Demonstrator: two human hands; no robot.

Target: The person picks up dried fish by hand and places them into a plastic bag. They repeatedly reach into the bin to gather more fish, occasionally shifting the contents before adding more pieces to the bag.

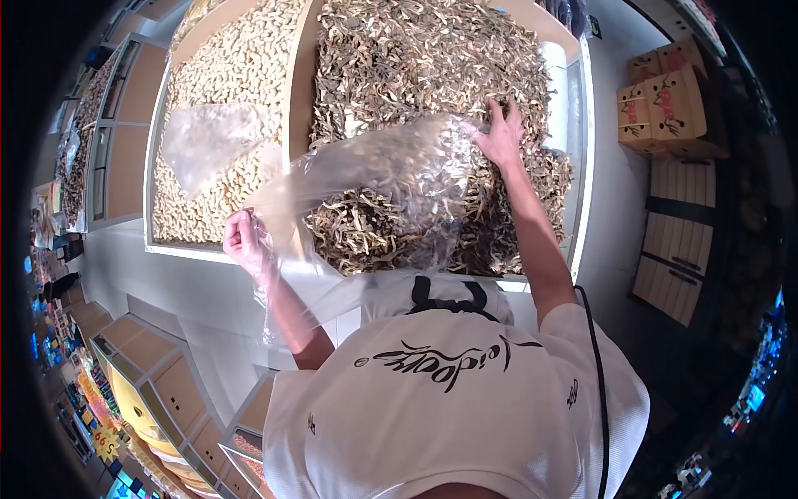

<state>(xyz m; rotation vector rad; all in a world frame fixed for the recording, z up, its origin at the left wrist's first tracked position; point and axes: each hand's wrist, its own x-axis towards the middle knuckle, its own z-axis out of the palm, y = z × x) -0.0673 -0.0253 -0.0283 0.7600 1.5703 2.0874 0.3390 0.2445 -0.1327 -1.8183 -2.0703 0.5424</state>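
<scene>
A long clear plastic bag (366, 166) stretches across the bin, running between my two hands. My left hand (241, 235) is closed on its near-left end, at the front of the peanut compartment, and loose film hangs over the wrist. My right hand (503, 137) reaches over a heap of dried brown-and-cream slices (416, 58), which look like dried mushrooms. Its fingers are spread against the heap, and the bag's far end touches it by the thumb. Unshelled peanuts (241, 58) fill the left compartment, with another clear plastic bag (212, 141) lying on them.
A wooden divider (299, 91) separates the two heaps. At the bin's right side stands a white roll (554, 96). Printed cardboard boxes (669, 104) are stacked on the right above slatted crates (677, 249). More display cabinets (158, 374) stand at lower left.
</scene>
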